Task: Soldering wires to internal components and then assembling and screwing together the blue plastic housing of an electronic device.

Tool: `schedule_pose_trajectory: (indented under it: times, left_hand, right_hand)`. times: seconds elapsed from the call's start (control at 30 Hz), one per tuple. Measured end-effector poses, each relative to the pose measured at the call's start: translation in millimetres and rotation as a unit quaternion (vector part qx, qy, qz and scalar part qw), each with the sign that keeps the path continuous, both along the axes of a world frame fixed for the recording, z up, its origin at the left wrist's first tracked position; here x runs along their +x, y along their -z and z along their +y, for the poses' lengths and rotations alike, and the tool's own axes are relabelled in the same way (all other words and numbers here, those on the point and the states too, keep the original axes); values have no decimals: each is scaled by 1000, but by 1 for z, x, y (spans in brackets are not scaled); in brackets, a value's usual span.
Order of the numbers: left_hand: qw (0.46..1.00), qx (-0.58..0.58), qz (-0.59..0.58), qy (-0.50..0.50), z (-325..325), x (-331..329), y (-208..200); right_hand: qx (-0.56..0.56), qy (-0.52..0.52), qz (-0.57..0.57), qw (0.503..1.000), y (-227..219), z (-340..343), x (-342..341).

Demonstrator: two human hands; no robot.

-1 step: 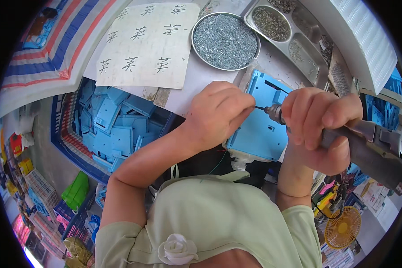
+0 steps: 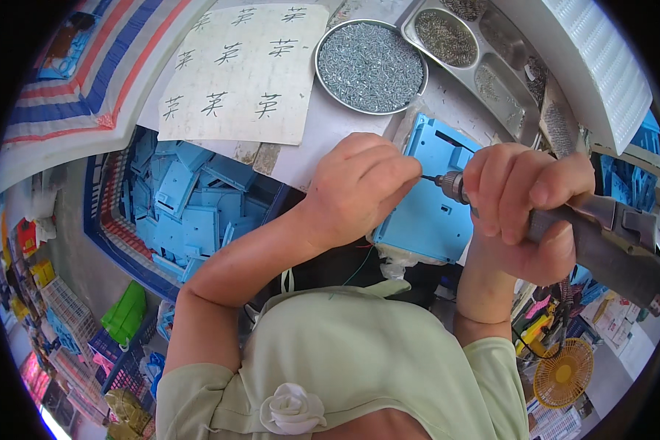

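My right hand (image 2: 528, 205) is wrapped around a dark power screwdriver (image 2: 609, 253), held nearly level. Its metal chuck (image 2: 453, 185) and thin bit point left toward my left hand (image 2: 363, 187). The fingers of that hand are pinched together right at the bit's tip; whatever they hold there is hidden. Below both hands lies a light blue plastic panel (image 2: 425, 220) with slots and small holes, resting on a clear plastic bag at the bench edge. A round metal dish (image 2: 424, 86) of small silvery screws stands just beyond the panel.
A steel compartment tray (image 2: 517, 117) with small metal parts sits at the far right. Paper with handwriting (image 2: 249, 73) covers the bench at the far left. On the left, a blue crate (image 2: 95, 213) holds many blue panels (image 2: 199, 229). A yellow fan-like round basket (image 2: 563, 372) is low right.
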State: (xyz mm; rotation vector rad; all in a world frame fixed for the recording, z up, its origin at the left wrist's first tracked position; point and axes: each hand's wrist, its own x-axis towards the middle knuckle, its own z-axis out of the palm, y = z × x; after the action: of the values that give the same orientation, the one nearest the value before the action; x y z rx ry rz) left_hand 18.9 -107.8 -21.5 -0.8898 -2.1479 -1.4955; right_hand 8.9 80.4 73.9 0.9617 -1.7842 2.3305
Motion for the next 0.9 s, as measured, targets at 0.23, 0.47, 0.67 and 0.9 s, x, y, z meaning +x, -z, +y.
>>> schedule_pose_trajectory:
  times: [0.23,0.47,0.67,0.9]
  left_hand:
    - [999,15,45,18,4,-4,-9]
    - [997,-6,66,39,-1,-2,-5]
    - [995,-8,16,99,-6,-19,-26]
    - [928,-329,103,-140,-20,-109,9]
  right_hand:
    - [-1,3,17,1000,-13,9,9]
    - [3,4,7,1000,-10,3,13]
    - [2,24,8,1000,-8,6,16]
    - [14,56,-75,996,-2,-14,37]
